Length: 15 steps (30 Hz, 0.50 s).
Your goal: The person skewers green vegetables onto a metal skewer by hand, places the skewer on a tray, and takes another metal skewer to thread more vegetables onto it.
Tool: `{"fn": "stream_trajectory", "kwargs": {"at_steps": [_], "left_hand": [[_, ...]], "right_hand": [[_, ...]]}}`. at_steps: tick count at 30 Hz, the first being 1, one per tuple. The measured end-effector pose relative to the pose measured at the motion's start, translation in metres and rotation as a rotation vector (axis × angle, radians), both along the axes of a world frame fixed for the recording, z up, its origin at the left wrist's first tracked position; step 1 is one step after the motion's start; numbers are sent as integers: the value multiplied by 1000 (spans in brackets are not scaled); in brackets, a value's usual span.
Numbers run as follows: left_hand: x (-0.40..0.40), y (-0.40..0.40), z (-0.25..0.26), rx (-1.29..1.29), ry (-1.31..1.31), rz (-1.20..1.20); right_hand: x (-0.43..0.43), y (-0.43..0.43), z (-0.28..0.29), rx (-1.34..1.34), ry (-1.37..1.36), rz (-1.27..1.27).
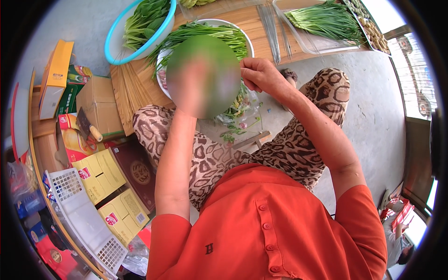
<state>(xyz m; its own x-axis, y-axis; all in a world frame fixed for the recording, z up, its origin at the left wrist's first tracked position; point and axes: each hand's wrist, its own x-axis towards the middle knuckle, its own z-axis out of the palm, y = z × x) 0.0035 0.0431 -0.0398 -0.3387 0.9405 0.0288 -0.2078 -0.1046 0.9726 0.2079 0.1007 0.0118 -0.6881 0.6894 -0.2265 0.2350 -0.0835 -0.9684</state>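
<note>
My left hand (196,78) is over a white basin of long green leafy stems (225,33); a round blur covers it, so its fingers and anything in them are hidden. At the basin's right edge, my right hand (257,75) has its fingers curled and pinched together; whether something thin is between them cannot be told. The basin (250,43) stands on a wooden table. Plant scraps and a clear plastic bag (250,105) lie below the basin, between my knees.
A blue-rimmed basin (109,35) of leafy greens stands at left, near thin wooden skewers (131,87). Metal skewers (269,31) lie beside a tray of chives (325,21). A cleaver (87,124) rests by cardboard boxes (101,101). Another person (393,231) is at far lower right.
</note>
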Motion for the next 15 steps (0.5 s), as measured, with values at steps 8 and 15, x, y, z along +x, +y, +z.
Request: {"fn": "stream_trajectory", "kwargs": {"at_steps": [8, 15], "left_hand": [[7, 0, 1, -15, 32, -15], [-5, 5, -21, 35, 287, -52]], "right_hand": [[0, -1, 0, -9, -13, 8], [-2, 0, -1, -6, -21, 15]]}}
